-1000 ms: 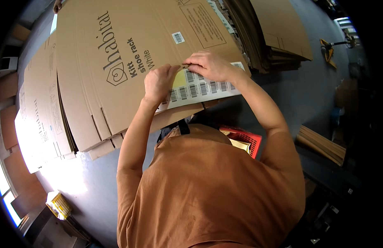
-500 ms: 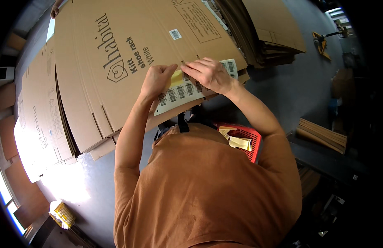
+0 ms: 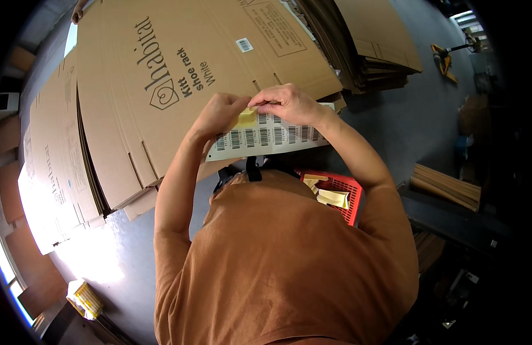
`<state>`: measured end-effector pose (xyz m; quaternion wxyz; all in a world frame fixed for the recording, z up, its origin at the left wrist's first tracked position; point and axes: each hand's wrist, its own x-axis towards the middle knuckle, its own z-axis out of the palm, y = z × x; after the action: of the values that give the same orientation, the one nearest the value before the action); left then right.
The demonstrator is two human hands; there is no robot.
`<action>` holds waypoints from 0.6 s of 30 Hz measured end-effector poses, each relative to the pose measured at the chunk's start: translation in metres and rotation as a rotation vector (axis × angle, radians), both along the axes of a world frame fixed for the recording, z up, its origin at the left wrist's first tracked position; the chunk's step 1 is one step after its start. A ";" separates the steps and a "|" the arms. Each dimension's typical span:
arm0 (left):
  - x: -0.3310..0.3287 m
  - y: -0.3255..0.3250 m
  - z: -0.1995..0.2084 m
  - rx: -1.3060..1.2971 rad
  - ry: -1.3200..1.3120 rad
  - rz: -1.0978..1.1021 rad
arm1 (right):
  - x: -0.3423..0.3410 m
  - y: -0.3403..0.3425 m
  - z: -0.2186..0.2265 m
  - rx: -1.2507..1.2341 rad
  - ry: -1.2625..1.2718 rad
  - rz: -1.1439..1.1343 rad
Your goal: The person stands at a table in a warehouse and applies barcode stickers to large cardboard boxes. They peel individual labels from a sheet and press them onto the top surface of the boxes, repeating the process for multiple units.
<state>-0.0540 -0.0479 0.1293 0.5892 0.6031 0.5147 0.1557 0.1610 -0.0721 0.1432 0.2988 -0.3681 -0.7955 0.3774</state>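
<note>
A white sheet of barcode labels (image 3: 260,137) is held over the near edge of a flat brown cardboard carton (image 3: 114,92). My left hand (image 3: 223,115) grips the sheet's far edge, beside a bare yellow patch of backing (image 3: 246,118). Close to it, my right hand (image 3: 290,106) reaches over the sheet, thumb and fingertips pinched together by the patch. Whatever lies between those fingertips is hidden. One small white barcode label (image 3: 243,45) sits on the carton's top, beyond my hands.
More flattened cartons (image 3: 386,49) are stacked at the far right. A red plastic basket (image 3: 357,198) with yellowish paper strips stands below my right arm. Another person's hand (image 3: 77,14) rests at the carton's far left corner. A yellow pallet jack (image 3: 444,62) stands at far right.
The label sheet has swung round, its right end now lower and closer to me. My hands have shifted slightly with it, staying close together.
</note>
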 end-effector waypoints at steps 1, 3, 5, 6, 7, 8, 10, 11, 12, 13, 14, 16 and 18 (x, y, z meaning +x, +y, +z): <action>-0.001 -0.001 0.003 0.014 0.012 -0.029 | 0.000 -0.001 0.001 -0.035 0.000 0.009; -0.002 -0.002 0.009 0.041 0.037 -0.085 | 0.000 -0.002 0.002 -0.070 -0.013 0.018; -0.003 0.000 0.012 0.026 0.075 -0.135 | -0.002 -0.004 0.003 -0.069 -0.036 0.020; -0.004 0.001 0.012 0.019 0.095 -0.158 | -0.002 -0.005 0.005 -0.041 -0.046 0.010; -0.004 0.001 0.010 0.022 0.097 -0.144 | -0.003 -0.007 0.006 -0.012 -0.055 0.000; -0.004 0.001 0.006 0.026 0.099 -0.131 | -0.003 -0.009 0.006 0.016 -0.064 -0.009; -0.004 0.001 0.006 0.014 0.121 -0.115 | 0.000 -0.011 0.004 0.106 -0.116 0.003; -0.005 0.002 0.008 -0.002 0.143 -0.110 | 0.001 -0.012 0.002 0.151 -0.142 0.010; -0.004 0.002 0.010 -0.018 0.163 -0.110 | 0.001 -0.014 -0.001 0.207 -0.102 -0.018; -0.003 0.000 0.008 0.076 0.216 -0.061 | 0.001 -0.016 -0.004 0.264 -0.063 -0.046; -0.002 -0.005 0.005 0.171 0.268 -0.012 | 0.001 -0.019 -0.005 0.320 -0.024 -0.074; -0.006 -0.019 -0.003 0.471 0.496 0.018 | 0.005 -0.026 0.008 0.205 0.128 -0.153; -0.009 -0.034 0.003 0.490 0.635 -0.034 | 0.016 -0.026 0.020 -0.050 0.315 -0.261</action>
<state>-0.0631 -0.0818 0.1322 0.2421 0.7522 0.6089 0.0700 0.1767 -0.0980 0.1627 0.4567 -0.4115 -0.6750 0.4080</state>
